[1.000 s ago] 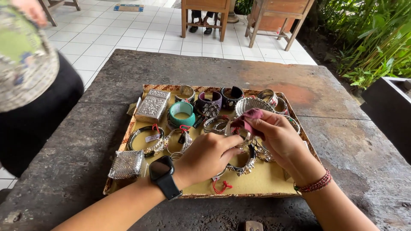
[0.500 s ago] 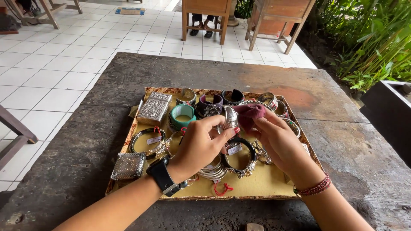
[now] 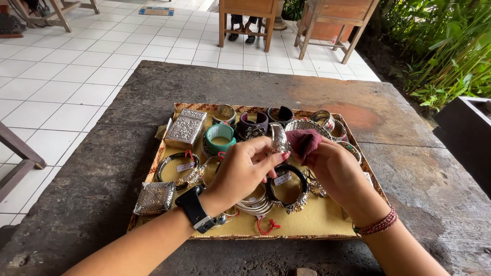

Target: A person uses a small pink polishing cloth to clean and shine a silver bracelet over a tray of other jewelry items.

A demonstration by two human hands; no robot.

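Fingers: our left hand (image 3: 244, 171) pinches a silver bangle (image 3: 279, 139) above the tray (image 3: 327, 220) | our right hand (image 3: 335, 166) grips a dark red cloth (image 3: 303, 140) | step: rubbing it shiny | next: turn it slowly

An outdoor craft or jewellery stall on a tiled patio: a rough stone bench (image 3: 128, 153) carries a tray (image 3: 317, 225) of tagged bangles (image 3: 179, 166), with wooden chairs (image 3: 248, 15) and green plants (image 3: 445, 51) beyond its far edge.
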